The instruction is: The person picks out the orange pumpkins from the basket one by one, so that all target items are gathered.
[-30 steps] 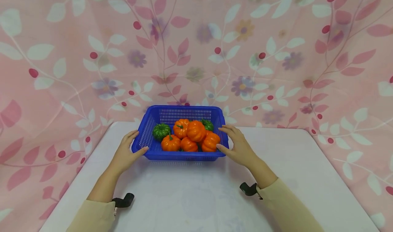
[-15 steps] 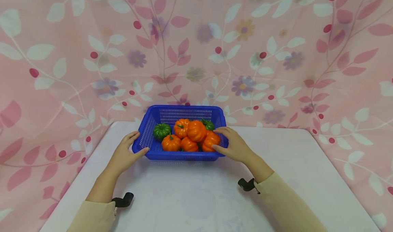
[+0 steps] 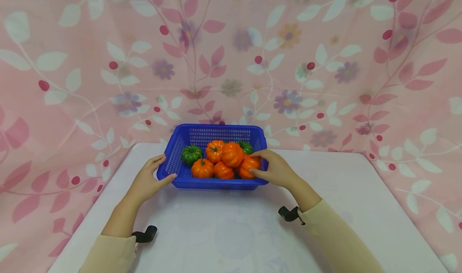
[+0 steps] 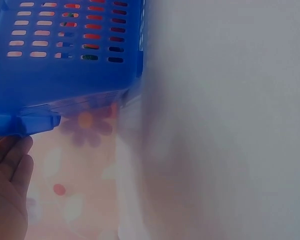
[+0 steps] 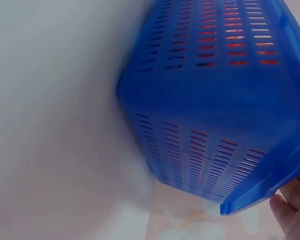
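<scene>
The person's right hand [image 3: 278,169] is hanging over the right rim of a blue, rectangular, perforated plastic basket [image 3: 214,183], its thumb and fingers standing apart on either side of a glossy orange ribbed pumpkin [image 3: 248,168]. That pumpkin is lying inside the basket's front right corner; whether the fingers are pressing on it, nobody can tell. The left hand [image 3: 146,181] is spreading its thumb and fingers widely at the basket's front left corner, and in the left wrist view the fingertips are touching the rim from outside.

Next to the right hand's pumpkin, a larger-looking orange pumpkin [image 3: 232,154] is sitting high in the heap, with a stemmed orange pumpkin [image 3: 215,151] beside it. Two more, a front orange pumpkin [image 3: 203,168] and a middle orange pumpkin [image 3: 223,170], are lining the front wall. A dark green mottled pumpkin [image 3: 191,155] is lying toward the left wall, and a second green one [image 3: 246,147] is showing behind the heap.

The basket is standing by the back edge of a white-covered table [image 3: 223,225], nearer its back left corner.

The pumpkins are probably light, firm and rather slippery; opposite ribs at the widest part are offering the surest hold. The basket is likely flexing slightly, so its rim is the place for steadying.
</scene>
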`<control>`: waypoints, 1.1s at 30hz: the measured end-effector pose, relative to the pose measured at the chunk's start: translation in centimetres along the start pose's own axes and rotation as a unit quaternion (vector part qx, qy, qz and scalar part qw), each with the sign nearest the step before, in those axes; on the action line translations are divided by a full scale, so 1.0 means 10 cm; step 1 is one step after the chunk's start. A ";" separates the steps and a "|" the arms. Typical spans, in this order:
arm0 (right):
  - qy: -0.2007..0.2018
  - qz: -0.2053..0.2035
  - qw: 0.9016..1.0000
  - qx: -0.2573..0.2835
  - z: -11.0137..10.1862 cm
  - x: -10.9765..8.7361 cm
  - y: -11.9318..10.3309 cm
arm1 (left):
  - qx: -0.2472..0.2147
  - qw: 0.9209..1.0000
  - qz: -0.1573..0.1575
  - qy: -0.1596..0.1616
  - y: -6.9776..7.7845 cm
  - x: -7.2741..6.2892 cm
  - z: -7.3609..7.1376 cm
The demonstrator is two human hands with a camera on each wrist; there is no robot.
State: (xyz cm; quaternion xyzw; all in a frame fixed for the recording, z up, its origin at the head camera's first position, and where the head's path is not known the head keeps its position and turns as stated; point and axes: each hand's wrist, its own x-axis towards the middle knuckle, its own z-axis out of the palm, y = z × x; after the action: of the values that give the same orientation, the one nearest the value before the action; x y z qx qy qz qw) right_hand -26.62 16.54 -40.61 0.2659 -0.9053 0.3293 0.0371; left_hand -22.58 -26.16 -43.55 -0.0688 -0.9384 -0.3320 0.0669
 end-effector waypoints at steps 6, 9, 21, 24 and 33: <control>0.000 0.008 1.000 0.007 -0.02 -0.02 0.00 | -0.002 1.000 -0.001 -0.005 -0.01 0.01 0.01; 0.008 0.010 1.000 0.019 -0.06 -0.04 -0.05 | -0.002 1.000 -0.004 -0.005 -0.02 0.01 0.02; 0.059 -0.048 0.995 0.066 -0.33 -0.14 -0.20 | -0.009 1.000 -0.002 -0.007 -0.01 0.00 0.00; 0.071 -0.055 0.994 0.057 -0.41 -0.18 -0.20 | -0.012 1.000 -0.002 -0.007 -0.01 0.00 0.00; 0.126 -0.059 0.990 0.005 -0.69 -0.35 -0.04 | -0.011 1.000 -0.001 0.000 -0.02 -0.01 0.01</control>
State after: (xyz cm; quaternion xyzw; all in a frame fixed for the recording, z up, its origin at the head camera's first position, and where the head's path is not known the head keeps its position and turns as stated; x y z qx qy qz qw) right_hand -24.19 22.09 -35.80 0.2756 -0.8745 0.3616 0.1687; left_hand -22.55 -26.24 -43.74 -0.0689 -0.9349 -0.3419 0.0656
